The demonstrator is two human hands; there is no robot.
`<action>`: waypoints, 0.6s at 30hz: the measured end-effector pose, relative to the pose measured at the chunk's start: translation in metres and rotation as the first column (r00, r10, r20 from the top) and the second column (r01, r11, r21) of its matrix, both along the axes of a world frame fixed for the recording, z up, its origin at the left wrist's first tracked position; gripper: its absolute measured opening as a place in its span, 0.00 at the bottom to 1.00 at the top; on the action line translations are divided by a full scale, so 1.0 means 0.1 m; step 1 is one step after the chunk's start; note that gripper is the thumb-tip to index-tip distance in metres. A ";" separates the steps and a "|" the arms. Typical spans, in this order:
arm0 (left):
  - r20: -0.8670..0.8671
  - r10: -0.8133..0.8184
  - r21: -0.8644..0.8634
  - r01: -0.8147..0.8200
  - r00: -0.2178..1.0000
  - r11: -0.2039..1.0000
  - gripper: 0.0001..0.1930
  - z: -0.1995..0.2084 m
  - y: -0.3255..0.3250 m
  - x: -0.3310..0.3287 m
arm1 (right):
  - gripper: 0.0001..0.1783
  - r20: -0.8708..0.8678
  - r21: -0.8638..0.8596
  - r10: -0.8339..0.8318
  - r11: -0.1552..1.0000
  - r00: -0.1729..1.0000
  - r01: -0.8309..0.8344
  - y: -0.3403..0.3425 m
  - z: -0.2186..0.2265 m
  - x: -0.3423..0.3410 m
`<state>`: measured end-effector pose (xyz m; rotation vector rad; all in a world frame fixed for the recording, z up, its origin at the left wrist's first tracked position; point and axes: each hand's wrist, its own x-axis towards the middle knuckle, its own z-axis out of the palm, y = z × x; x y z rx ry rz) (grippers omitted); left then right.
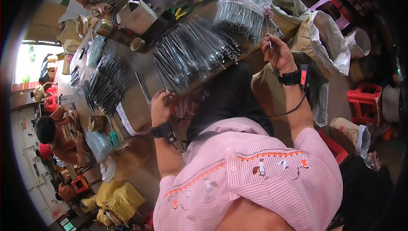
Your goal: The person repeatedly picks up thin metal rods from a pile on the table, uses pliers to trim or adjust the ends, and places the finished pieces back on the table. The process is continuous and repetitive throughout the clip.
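At the near edge of the table, my left hand (161, 105) is closed on the end of a thin metal rod (160, 75) that points toward a wide pile of similar rods (191, 54). My right hand (278, 53), raised farther right, pinches another slim metal rod (267, 29) with its tip up. Just beyond that hand stands a thick bundle of rods (240, 14) wrapped in clear plastic. A few loose dark rods (143, 87) lie left of the wide pile.
More dark rods (106, 78) are heaped on the left of the table (138, 67). A flask (114, 32), a cup (137, 44) and yellow-handled pliers (180, 14) lie beyond. Open sacks (321, 39) and a red stool (364, 101) stand right. Two people work across and left.
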<state>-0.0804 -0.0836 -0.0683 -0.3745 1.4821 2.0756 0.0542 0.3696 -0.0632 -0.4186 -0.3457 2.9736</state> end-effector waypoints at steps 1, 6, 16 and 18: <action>0.011 0.008 0.015 -0.009 1.000 1.000 0.04 0.00 -0.01 0.01 | 0.09 -0.004 0.031 0.005 0.999 1.000 -0.005 -0.08 0.04 0.02; 0.048 0.015 0.109 -0.020 0.999 0.994 0.06 0.17 0.07 0.03 | 0.10 0.138 0.355 0.049 0.930 0.989 -0.095 -0.47 0.29 0.08; 0.026 -0.209 0.272 0.194 0.978 0.943 0.14 0.86 0.54 0.69 | 0.11 0.103 0.633 0.147 0.753 0.984 -0.179 -1.34 0.89 -0.05; 0.001 -0.252 0.310 0.240 0.968 0.920 0.14 0.89 0.66 0.75 | 0.10 0.067 0.664 0.125 0.734 0.990 -0.138 -1.52 0.93 -0.08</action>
